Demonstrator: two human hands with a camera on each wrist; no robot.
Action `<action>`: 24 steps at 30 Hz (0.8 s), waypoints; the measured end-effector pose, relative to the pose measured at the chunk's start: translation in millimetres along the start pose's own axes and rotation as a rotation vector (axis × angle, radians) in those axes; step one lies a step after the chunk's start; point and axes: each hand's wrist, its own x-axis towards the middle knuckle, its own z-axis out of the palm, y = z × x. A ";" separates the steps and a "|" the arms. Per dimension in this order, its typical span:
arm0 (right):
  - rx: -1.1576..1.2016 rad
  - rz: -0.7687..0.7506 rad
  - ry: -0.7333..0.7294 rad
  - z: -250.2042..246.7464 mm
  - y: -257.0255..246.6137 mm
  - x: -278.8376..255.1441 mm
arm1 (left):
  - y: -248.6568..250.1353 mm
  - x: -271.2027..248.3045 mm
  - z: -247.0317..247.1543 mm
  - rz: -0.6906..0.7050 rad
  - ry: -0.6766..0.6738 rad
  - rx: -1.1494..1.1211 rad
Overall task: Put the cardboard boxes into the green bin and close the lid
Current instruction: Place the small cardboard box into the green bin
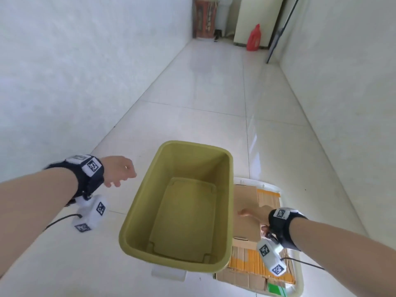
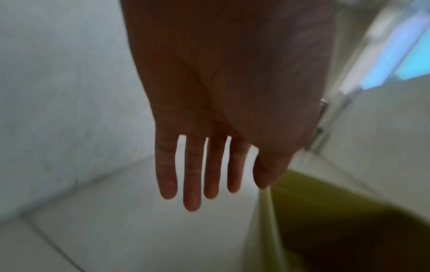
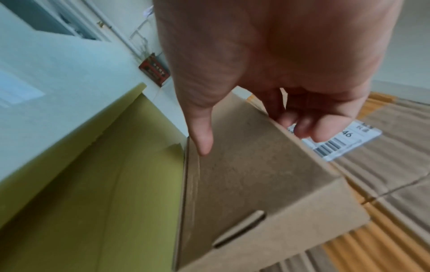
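Observation:
The green bin (image 1: 194,144) stands open on the floor with nothing inside. My left hand (image 1: 120,172) hovers left of its rim with fingers straight and spread (image 2: 202,184), holding nothing. Right of the bin a brown cardboard box (image 1: 246,224) lies on flattened cardboard with yellow tape (image 1: 246,260), all on a white lid (image 1: 297,281). My right hand (image 1: 255,215) grips this box (image 3: 256,193): the thumb lies on its near face and the fingers curl over its far edge (image 3: 256,139). The bin's outer wall (image 3: 104,165) is right beside the box.
This is a narrow white-tiled corridor with walls close on both sides. A red jug (image 1: 254,38), a dark leaning pole (image 1: 280,31) and a brown framed panel (image 1: 203,18) stand at the far end. A shipping label (image 3: 344,143) lies on the flattened cardboard.

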 end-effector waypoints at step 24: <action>-0.268 -0.683 0.137 115.7 -135.7 -114.4 | 34.6 -20.4 12.7 -0.089 -0.074 0.138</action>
